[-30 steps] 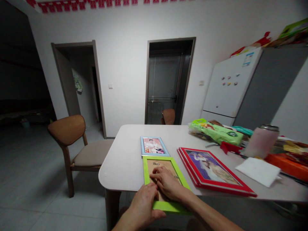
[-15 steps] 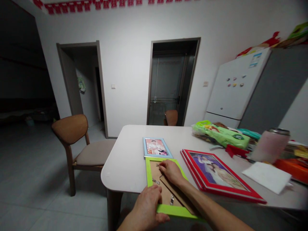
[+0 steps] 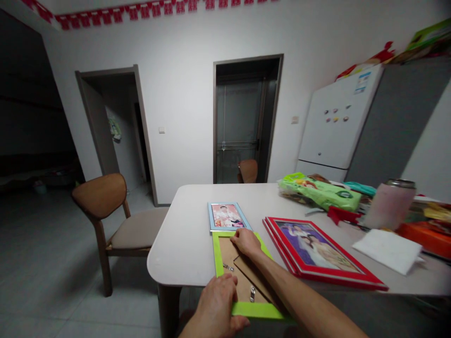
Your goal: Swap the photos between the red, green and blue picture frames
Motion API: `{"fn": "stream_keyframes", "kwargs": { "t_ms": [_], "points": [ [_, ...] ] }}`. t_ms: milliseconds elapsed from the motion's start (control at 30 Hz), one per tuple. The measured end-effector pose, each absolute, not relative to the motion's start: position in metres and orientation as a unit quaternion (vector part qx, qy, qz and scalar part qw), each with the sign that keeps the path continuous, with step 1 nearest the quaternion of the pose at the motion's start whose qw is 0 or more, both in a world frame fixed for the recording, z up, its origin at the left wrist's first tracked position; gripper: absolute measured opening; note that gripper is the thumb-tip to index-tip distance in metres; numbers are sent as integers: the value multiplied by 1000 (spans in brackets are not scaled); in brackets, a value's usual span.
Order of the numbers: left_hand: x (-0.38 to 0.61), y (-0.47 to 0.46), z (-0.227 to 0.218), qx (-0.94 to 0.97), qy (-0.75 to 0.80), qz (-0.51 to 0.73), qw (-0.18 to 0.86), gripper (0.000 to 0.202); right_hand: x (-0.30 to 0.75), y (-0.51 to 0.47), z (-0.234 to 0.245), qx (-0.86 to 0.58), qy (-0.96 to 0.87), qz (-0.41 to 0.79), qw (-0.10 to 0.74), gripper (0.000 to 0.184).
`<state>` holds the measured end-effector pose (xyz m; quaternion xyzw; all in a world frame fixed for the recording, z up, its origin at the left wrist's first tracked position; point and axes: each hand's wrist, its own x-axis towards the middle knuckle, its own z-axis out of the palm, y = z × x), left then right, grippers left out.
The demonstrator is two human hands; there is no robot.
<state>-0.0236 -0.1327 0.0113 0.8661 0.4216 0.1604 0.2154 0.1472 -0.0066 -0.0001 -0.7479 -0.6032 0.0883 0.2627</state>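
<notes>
Drawn away from the left hand (image 3: 219, 300) since a second earlier, when the two met over the middle of the board, a person's right hand (image 3: 247, 241) is now at the far end of a lime-green photo frame (image 3: 218, 253), lying face down. Its fingers and thumb are bunched together against the brown backing board (image 3: 225, 249); what they pinch, if anything, is hidden from view. At the near left corner, the left hand is clamped on the frame, fingers over the top and thumb at the near edge. Between the hands lie one metal clip (image 3: 228, 267), just beyond the left fingertips, and another metal clip (image 3: 252, 294), to the right of that hand. A brown support flap (image 3: 254, 276) runs beside the right forearm and partly beneath it. Just beyond the right hand, a light-blue photo frame (image 3: 227, 217) lies picture up on the white table (image 3: 186, 225). To the right of the same hand are stacked red photo frames (image 3: 317, 246), the top one showing people against purple. Farther right sit a folded white paper (image 3: 387, 249) and a pink tumbler (image 3: 391, 205), with a green plastic package (image 3: 320, 192) beyond the red stack. Well to the left of both hands stands a wooden chair (image 3: 100, 197).
</notes>
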Motion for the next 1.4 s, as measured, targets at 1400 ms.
{"fn": "stream_keyframes", "kwargs": {
  "t_ms": [1400],
  "points": [
    [133,-111,51,635,270,445,570,39,357,-115,46,-825,-470,76,305,48]
  ]
}}
